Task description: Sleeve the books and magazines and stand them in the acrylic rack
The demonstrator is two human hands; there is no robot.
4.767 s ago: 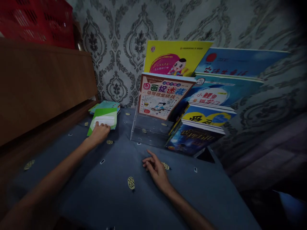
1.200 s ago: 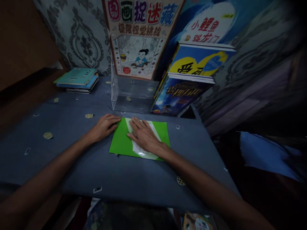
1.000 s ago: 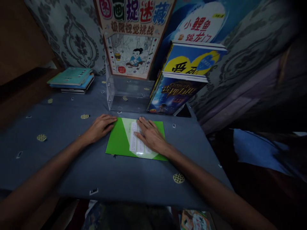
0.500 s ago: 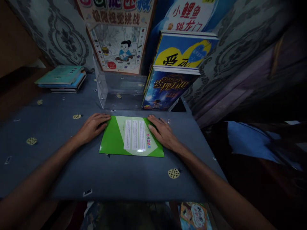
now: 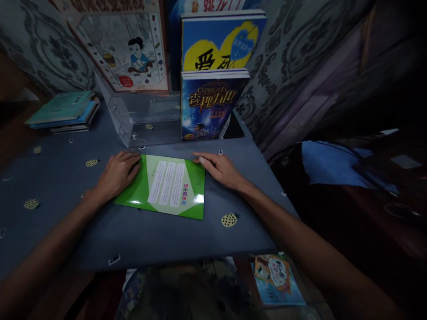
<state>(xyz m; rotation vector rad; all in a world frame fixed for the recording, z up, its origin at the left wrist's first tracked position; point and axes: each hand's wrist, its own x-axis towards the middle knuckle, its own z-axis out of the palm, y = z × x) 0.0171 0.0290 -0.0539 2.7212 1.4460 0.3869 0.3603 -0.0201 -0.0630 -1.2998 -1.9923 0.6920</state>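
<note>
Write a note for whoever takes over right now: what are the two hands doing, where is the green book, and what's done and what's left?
Left hand: open, flat on the left edge of the green book.
Right hand: open, fingers at the book's top right corner.
Green book: flat on the blue cloth, back cover up, just in front of the clear stand.
Nearby: a stack of books at far left; upright books fill the stand's right side.
Done: the book lies on the cloth in front of the stand.
Left: the stand's left slot looks bare; the book is not in it.
</note>
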